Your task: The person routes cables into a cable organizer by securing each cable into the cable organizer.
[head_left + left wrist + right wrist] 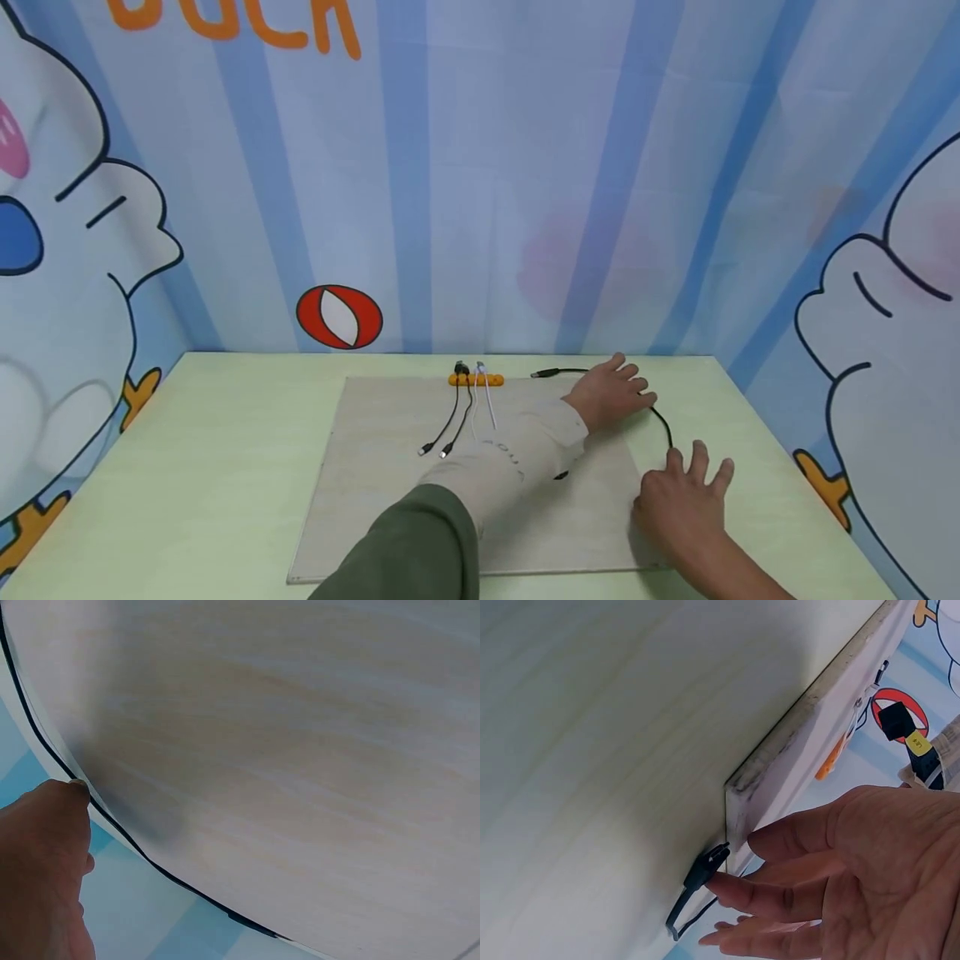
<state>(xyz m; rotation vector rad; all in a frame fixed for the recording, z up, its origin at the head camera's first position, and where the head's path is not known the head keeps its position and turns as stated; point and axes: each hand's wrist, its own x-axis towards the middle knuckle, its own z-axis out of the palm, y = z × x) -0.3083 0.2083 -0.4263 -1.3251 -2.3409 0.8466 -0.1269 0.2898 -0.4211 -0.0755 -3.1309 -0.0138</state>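
A black cable (667, 427) curves across the far right corner of the grey board (390, 500). One of its ends, a black plug (546, 373), lies behind the board's far edge. My left hand (611, 392), reaching across to the right, pinches the cable (120, 831) along its length, the other fingers spread. Below it, beside the board's right edge, is my right hand (682, 508). In the right wrist view the fingers are loosely extended, with a black plug (705, 866) right at the index fingertip and the thumb apart from it.
An orange cable holder (497, 380) at the board's far edge carries two black cables (455, 408) and white ones (489, 404). A small dark item (561, 476) shows past the left sleeve (510, 450). Behind the table (187, 483) hangs a blue printed curtain (487, 167).
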